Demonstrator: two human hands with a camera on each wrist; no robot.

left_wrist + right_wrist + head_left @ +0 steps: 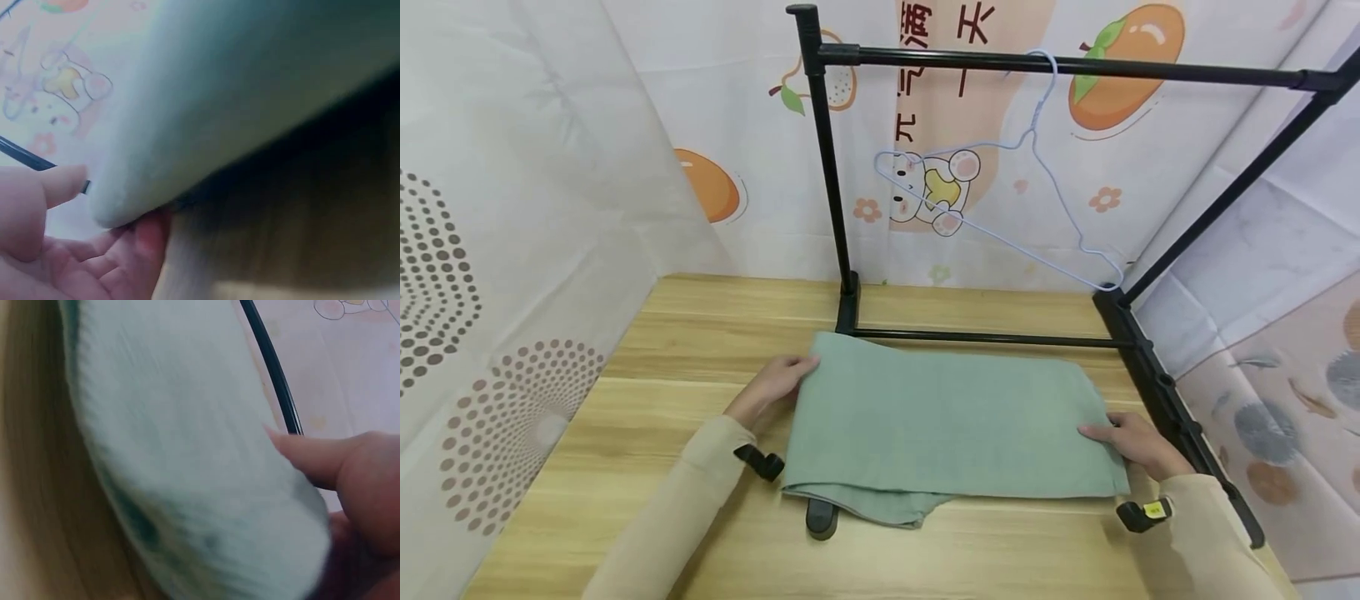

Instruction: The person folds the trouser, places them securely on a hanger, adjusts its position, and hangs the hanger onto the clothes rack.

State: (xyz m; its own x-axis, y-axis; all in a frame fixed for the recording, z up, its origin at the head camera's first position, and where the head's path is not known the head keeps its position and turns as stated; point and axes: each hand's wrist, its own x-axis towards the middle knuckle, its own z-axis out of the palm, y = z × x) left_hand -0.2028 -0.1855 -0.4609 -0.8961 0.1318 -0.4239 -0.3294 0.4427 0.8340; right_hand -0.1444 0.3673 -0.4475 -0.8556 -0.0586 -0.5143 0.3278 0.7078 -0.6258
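A pale green folded cloth, possibly a garment, spans the space between both hands above the wooden table. At its left edge, the left hand holds the fabric. The left wrist view shows that thumb on one side of the fold and the fingers under it. My right hand pinches the right end, thumb on top and fingers tucked beneath. In the right wrist view the layered edge of the green fabric is blurred and partly covers the fingers. A lower flap droops below the near edge.
A black rack stands on the wooden table; the cloth hides part of its left foot. From its top bar hangs a light blue wire hanger. Printed white curtains enclose the table's back and sides.
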